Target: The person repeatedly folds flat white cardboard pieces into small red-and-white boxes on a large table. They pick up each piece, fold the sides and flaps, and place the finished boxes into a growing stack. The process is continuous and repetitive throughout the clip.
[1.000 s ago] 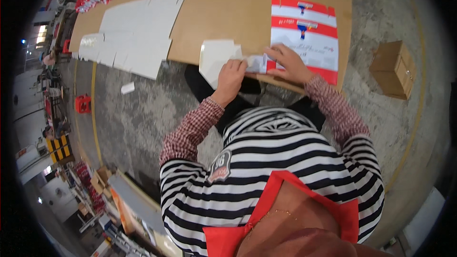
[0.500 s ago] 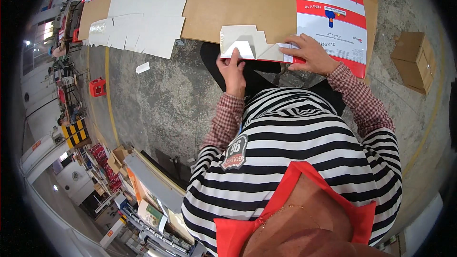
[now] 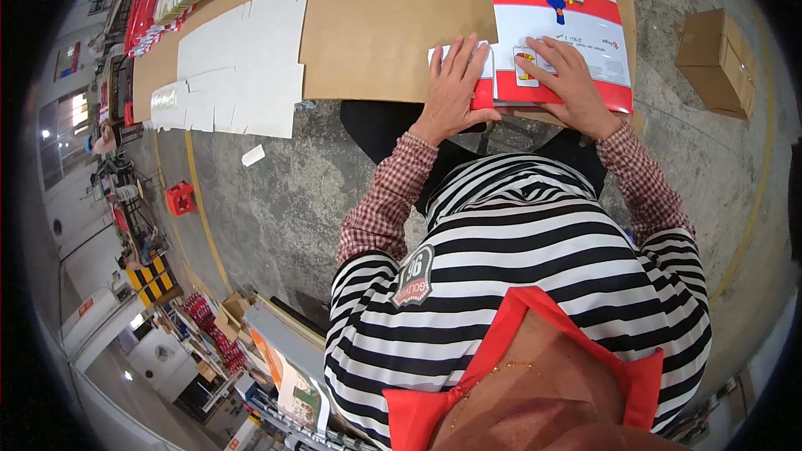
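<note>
My left hand (image 3: 454,92) lies with its fingers stretched over a red-and-white printed cardboard piece (image 3: 484,88) at the table's near edge, hiding much of it. To the right, my right hand (image 3: 575,88) rests with its fingers apart on red-and-white printed cardboard (image 3: 597,38) with a blue tube picture. A small yellow-and-red picture shows beside its fingertips. Whether the cardboard under my two hands is one piece or two, I cannot tell.
Flat white cardboard blanks (image 3: 238,71) overlap on the brown table (image 3: 368,25) at left. Stacked red-and-white cardboard (image 3: 171,0) stands at the far left. On the floor are a brown carton (image 3: 717,63) at right, a red stool (image 3: 179,198) and a white scrap (image 3: 253,155) at left.
The pale inner side of the small cardboard piece faced up before; printed surfaces now show there. My left hand has moved right and flattened out, and my right hand has shifted slightly right.
</note>
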`<control>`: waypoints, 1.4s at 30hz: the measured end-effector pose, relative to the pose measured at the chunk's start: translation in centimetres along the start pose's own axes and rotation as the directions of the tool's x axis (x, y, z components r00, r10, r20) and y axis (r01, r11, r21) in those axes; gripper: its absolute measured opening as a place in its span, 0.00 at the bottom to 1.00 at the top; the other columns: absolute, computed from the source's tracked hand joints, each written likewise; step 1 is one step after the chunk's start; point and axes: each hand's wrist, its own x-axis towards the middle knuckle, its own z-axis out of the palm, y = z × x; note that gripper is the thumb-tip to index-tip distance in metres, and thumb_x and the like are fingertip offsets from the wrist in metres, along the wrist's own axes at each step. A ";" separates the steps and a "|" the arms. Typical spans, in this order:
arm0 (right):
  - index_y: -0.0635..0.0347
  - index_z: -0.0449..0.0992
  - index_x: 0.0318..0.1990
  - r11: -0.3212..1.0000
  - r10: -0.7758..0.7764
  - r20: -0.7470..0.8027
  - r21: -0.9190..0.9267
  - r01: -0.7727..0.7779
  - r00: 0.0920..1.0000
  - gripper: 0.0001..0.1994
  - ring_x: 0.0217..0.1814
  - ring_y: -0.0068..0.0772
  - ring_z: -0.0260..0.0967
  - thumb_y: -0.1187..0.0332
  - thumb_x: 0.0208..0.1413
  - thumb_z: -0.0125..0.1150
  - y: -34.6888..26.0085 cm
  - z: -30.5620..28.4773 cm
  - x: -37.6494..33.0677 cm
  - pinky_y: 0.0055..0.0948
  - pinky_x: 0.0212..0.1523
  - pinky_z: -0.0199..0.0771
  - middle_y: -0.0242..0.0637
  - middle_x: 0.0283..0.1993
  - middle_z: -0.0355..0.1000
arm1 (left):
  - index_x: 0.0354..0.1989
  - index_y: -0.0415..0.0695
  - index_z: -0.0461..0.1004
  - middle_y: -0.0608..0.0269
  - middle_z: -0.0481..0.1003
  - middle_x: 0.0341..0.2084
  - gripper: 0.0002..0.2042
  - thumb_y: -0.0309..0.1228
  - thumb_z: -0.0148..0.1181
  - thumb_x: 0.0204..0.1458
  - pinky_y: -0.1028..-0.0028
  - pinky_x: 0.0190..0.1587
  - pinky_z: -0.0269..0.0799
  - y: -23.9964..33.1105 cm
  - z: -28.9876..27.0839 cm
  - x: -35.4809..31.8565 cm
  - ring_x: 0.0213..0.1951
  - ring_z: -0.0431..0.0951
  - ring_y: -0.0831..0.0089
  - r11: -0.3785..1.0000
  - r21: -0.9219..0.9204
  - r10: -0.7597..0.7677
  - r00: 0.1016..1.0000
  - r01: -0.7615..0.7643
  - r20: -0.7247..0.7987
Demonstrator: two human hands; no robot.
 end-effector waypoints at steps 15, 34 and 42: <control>0.44 0.67 0.66 0.996 0.040 0.101 -0.087 -0.031 0.994 0.26 0.76 0.43 0.47 0.57 0.59 0.59 0.5 2.6 -1.9 0.51 0.74 0.43 0.35 0.74 0.53 | 0.68 0.45 0.60 0.50 0.56 0.69 0.34 0.52 0.56 0.57 0.43 0.63 0.51 0.9 2.6 4.4 0.68 0.55 0.46 0.878 0.462 -0.191 0.977 0.126 0.097; 0.65 0.61 0.64 0.304 0.837 -0.195 0.942 -0.140 0.511 0.30 0.64 0.29 0.62 0.76 0.56 0.66 -1.8 1.9 -5.2 0.32 0.64 0.62 0.37 0.61 0.65 | 0.71 0.38 0.51 0.39 0.42 0.72 0.27 0.28 0.45 0.63 0.51 0.72 0.35 10.7 7.2 7.2 0.73 0.39 0.40 0.864 -0.468 -0.339 0.903 0.186 -0.265; 0.65 0.58 0.67 0.275 0.566 0.347 0.776 -0.568 0.748 0.32 0.61 0.29 0.66 0.71 0.57 0.64 14.3 -9.9 -8.3 0.32 0.62 0.67 0.41 0.62 0.68 | 0.67 0.37 0.58 0.38 0.50 0.70 0.26 0.38 0.45 0.65 0.47 0.70 0.41 -1.9 0.4 0.3 0.71 0.45 0.38 0.904 0.004 -0.387 0.823 0.428 -0.417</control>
